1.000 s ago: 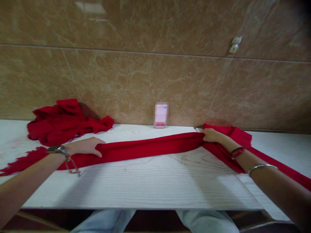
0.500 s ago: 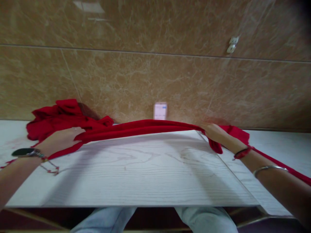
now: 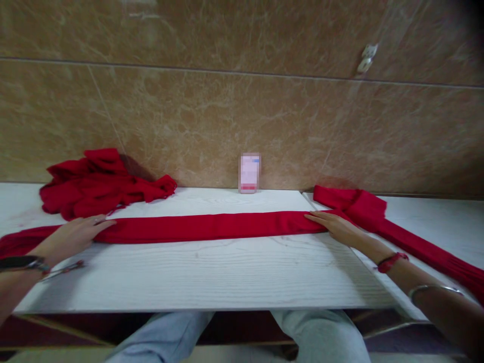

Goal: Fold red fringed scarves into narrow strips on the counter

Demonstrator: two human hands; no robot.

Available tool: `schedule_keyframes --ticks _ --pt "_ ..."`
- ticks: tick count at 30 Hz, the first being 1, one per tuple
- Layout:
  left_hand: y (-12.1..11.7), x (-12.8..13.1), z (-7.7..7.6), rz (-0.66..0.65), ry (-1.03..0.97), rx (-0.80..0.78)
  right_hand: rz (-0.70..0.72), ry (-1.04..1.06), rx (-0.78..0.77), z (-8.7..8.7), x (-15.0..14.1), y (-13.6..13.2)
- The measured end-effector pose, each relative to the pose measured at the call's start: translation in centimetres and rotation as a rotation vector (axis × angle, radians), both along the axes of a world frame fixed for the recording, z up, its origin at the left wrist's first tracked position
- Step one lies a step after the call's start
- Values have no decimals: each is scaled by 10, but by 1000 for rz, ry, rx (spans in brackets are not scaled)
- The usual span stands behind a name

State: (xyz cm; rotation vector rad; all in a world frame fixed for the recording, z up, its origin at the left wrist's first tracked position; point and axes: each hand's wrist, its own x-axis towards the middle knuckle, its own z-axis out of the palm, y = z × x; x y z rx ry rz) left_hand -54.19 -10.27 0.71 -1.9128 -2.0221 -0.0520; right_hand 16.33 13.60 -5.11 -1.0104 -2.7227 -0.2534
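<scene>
Below the brown marbled wall [image 3: 212,116], the white table [image 3: 227,277] bears a long flat red cloth [image 3: 204,228], on which the left hand [image 3: 77,234] and right hand [image 3: 335,226] rest extended, whether either pinches it I cannot tell.

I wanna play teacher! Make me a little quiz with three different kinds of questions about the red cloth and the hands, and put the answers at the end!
1. True or false: the long red strip is rolled up into a ball between the left hand and the right hand.
2. Pick one: what colour is the bangle on the right arm?
A) green
B) silver
C) blue
3. Fill the gap: the crumpled red pile by the wall is nearer the ____ hand.

Key: 1 false; 2 B; 3 left.
</scene>
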Motion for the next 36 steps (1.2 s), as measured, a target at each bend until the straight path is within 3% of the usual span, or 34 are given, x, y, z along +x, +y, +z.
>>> schedule_keyframes --ticks 2,5,9,12,15,17,19,24,26,29,32,34,36 --pt "1 4 -1 28 103 -62 -34 -37 -62 7 0 -1" --pt "6 22 6 37 149 -172 -28 -131 -261 32 -21 -9" --pt "22 74 21 -200 29 -267 124 -68 -417 65 -102 -34" --pt "39 130 18 -306 -83 -393 216 -29 -395 62 -176 -56" --pt "53 180 0 -401 -169 -480 302 -18 -322 43 -224 -72" --pt "58 197 -13 -368 -180 -419 325 -31 -256 29 -229 -75" --pt "59 198 -21 -366 -181 -362 308 -44 -202 20 -215 -70" --pt "58 192 -18 -403 -221 -284 230 -133 -138 19 -166 -51" --pt "67 209 -14 -375 -233 -197 226 -148 -102 22 -173 -54" --pt "88 250 -17 -359 -229 -54 183 -40 -52 25 -214 -69" --pt "102 273 -27 -355 -194 -114 157 -2 -68 23 -245 -80" --pt "104 273 -33 -354 -158 -170 147 -34 -55 20 -237 -79" --pt "103 266 -36 -349 -137 -178 114 -90 -3 15 -206 -69"
